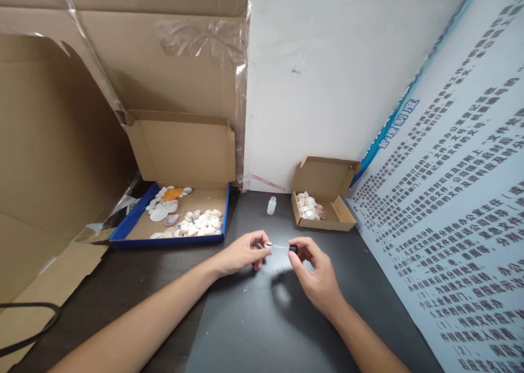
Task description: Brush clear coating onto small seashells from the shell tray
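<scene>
While L hand (243, 253) pinches pale bit (269, 245), R hand (317, 277) grips blk cap (293, 248) (thin stem (280, 247)).

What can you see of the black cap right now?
The cap is small, black and stubby, plastic by its look. It is held sideways above the mat, pinched between the thumb and fingers of the right hand. A thin, pale stem runs from it toward the left hand; whether its tip touches anything there is too small to tell.

Printed Chinese poster (462, 209) at right
Its heading (399, 123) reads "管理制度"; body lines (462, 302) include numbers (1), (2), (3).
</scene>
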Available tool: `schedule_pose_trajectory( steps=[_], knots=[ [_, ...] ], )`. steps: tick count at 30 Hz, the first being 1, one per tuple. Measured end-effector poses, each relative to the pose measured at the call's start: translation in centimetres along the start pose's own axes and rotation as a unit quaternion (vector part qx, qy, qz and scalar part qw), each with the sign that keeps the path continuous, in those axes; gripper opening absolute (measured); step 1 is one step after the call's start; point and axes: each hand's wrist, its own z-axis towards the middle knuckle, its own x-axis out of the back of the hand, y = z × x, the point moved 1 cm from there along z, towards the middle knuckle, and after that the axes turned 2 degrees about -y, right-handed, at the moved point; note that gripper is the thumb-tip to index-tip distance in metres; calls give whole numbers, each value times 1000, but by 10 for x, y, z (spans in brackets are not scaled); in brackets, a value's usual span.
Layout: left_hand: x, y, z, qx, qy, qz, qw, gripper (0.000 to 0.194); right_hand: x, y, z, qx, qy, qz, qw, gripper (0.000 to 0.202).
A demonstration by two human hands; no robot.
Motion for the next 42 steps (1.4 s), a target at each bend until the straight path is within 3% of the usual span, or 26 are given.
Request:
schedule_pose_trajectory(
  steps=[42],
  knots=[
    [1,-6,2,-5,-9,-27,1000,37,-2,2,3,-27,6,-5,1000,12]
  ],
)
